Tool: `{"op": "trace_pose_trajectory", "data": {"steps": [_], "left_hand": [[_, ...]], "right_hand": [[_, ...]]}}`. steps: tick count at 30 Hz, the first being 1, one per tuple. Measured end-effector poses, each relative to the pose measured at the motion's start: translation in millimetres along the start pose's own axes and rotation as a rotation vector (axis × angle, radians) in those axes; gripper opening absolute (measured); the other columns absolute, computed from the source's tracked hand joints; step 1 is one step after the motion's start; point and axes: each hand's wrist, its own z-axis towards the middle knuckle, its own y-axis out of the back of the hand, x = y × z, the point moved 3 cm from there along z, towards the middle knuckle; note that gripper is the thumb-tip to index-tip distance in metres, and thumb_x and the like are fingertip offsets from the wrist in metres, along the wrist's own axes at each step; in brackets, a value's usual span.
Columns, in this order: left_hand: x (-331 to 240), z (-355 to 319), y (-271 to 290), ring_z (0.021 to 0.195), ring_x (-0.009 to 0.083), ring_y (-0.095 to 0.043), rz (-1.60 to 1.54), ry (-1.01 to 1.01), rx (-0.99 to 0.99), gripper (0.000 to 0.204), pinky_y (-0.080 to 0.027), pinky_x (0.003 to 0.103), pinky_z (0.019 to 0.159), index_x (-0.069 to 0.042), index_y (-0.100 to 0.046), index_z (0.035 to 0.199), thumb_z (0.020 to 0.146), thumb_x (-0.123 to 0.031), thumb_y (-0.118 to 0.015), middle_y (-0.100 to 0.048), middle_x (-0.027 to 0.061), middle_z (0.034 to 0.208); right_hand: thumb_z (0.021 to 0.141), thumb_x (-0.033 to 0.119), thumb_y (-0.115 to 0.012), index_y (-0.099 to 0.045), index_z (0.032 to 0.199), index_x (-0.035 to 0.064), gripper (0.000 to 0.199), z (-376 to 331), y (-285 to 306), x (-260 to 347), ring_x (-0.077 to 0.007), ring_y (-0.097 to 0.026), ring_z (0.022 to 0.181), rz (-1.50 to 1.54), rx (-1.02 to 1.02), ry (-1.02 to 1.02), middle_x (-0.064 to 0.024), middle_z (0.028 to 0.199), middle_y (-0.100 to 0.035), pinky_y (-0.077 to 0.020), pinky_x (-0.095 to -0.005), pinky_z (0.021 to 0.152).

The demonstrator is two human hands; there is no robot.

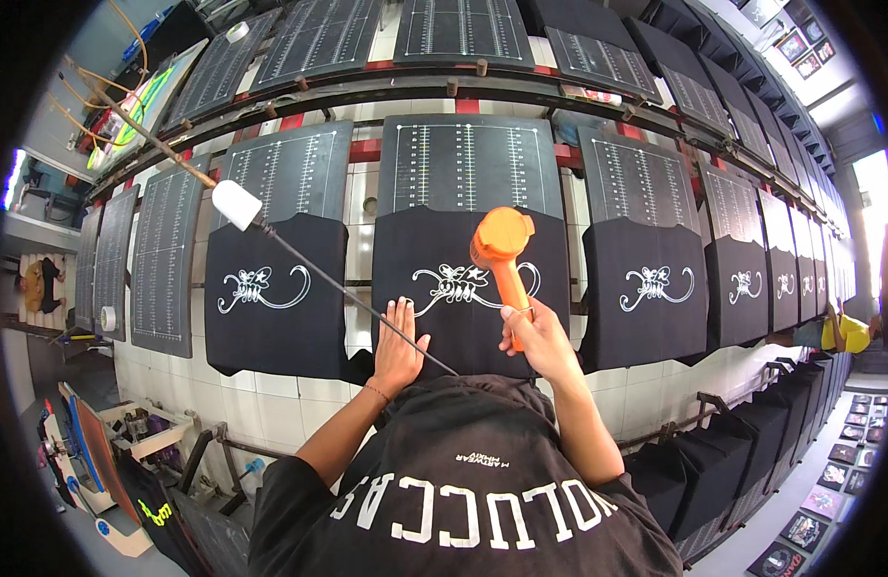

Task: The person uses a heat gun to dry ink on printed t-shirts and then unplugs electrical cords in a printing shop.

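While the right hand (542, 338) is holding an orange blower (502, 238) over a board (506, 168), fingers wrapped round the handle (509, 288), the left hand (398, 348) — empty, fingers straight — is resting on the black shirt (463, 335) near the board's left edge.

White lettering (470, 519) crosses a black short-sleeved T-shirt (434, 413).

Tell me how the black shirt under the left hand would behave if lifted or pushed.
The black shirt is probably floppy if lifted, being cloth spread over the board. Pushed, it may wrinkle rather than tip, since it lies flat. It might resist sliding where the left hand rests on it.
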Motion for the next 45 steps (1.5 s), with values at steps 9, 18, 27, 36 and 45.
{"op": "trace_pose_trajectory", "data": {"steps": [9, 18, 27, 36, 45], "left_hand": [[-7, -21, 5, 0.146, 0.0449, -0.030, -0.066, -0.050, -0.085, 0.062, -0.022, 0.056, 0.121, 0.005, -0.039, 0.148, 0.093, -0.016, -0.058, -0.041, 0.0260, 0.152], [-66, -21, 26, 0.086, 0.0129, -0.063, -1.031, 0.252, 0.459, 0.038, -0.050, 0.028, 0.085, 0.005, -0.071, 0.110, 0.107, -0.021, -0.043, -0.070, 0.0074, 0.095], [-235, 53, -4, 0.098, 0.0206, -0.064, -0.648, -0.214, 0.713, 0.037, -0.046, 0.036, 0.095, -0.010, -0.067, 0.130, 0.107, -0.027, -0.044, -0.074, 0.0041, 0.098], [-367, 64, -95, 0.109, 0.0253, -0.065, -0.598, -0.150, 0.761, 0.042, -0.046, 0.038, 0.102, -0.012, -0.064, 0.135, 0.107, -0.030, -0.039, -0.074, 0.0059, 0.105], [-390, 59, -130, 0.099, 0.0241, -0.071, -0.816, 0.053, 0.611, 0.040, -0.051, 0.034, 0.094, -0.004, -0.062, 0.135, 0.104, -0.023, -0.045, -0.076, 0.0135, 0.103]], "right_hand": [[0.099, 0.033, -0.063, -0.059, 0.115, -0.0016, 0.038, -10, 18, -6, -0.0088, -0.062, 0.066, -0.070, -0.010, -0.020, -0.0012, 0.080, -0.060, -0.0506, -0.0239, 0.059], [0.097, 0.029, -0.067, -0.062, 0.109, -0.0007, 0.033, -73, 134, -15, -0.0078, -0.059, 0.059, 0.099, -0.209, -0.063, 0.0003, 0.072, -0.059, -0.0479, -0.0226, 0.056], [0.096, 0.024, -0.066, -0.061, 0.103, 0.0004, 0.025, -100, 307, -22, -0.0091, -0.058, 0.054, 0.120, -0.346, 0.023, -0.0003, 0.068, -0.058, -0.0460, -0.0234, 0.052], [0.098, 0.029, -0.064, -0.060, 0.103, 0.0010, 0.029, -92, 406, -17, -0.0082, -0.061, 0.060, -0.012, 0.007, -0.062, 0.0000, 0.072, -0.060, -0.0501, -0.0227, 0.057], [0.099, 0.033, -0.062, -0.059, 0.103, 0.0015, 0.031, -75, 412, -2, -0.0098, -0.062, 0.063, -0.126, 0.265, -0.132, -0.0008, 0.075, -0.059, -0.0507, -0.0238, 0.059]]}}
